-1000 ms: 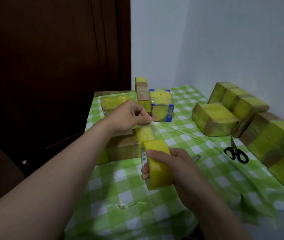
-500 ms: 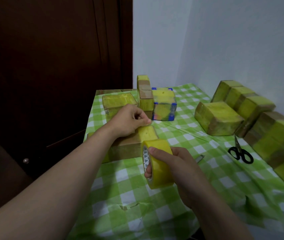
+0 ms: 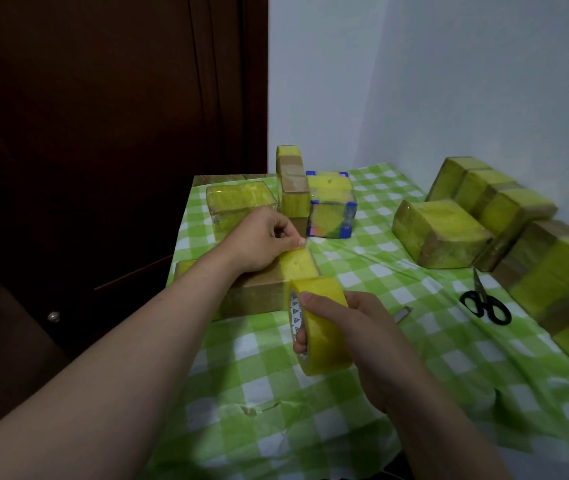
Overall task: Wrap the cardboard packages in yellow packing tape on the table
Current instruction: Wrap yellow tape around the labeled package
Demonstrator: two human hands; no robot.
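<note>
A brown cardboard package (image 3: 259, 294) lies flat near the table's left side, with a yellow tape strip (image 3: 298, 266) over its right end. My left hand (image 3: 262, 237) rests on top of the package, fingers curled, thumb and fingertips pinching down at the strip's far end. My right hand (image 3: 352, 334) grips the roll of yellow packing tape (image 3: 321, 323) just in front of the package's near right corner. The tape runs from the roll up onto the package.
Several wrapped packages (image 3: 439, 235) stand along the right wall and at the back (image 3: 293, 185). Black scissors (image 3: 484, 303) lie on the green checked tablecloth (image 3: 311, 403) at right. A small grey cutter (image 3: 403, 313) sits behind my right hand. A dark door is at left.
The view has shifted slightly. Both hands hold nearly the same places; the roll has edged a little closer to the package's corner.
</note>
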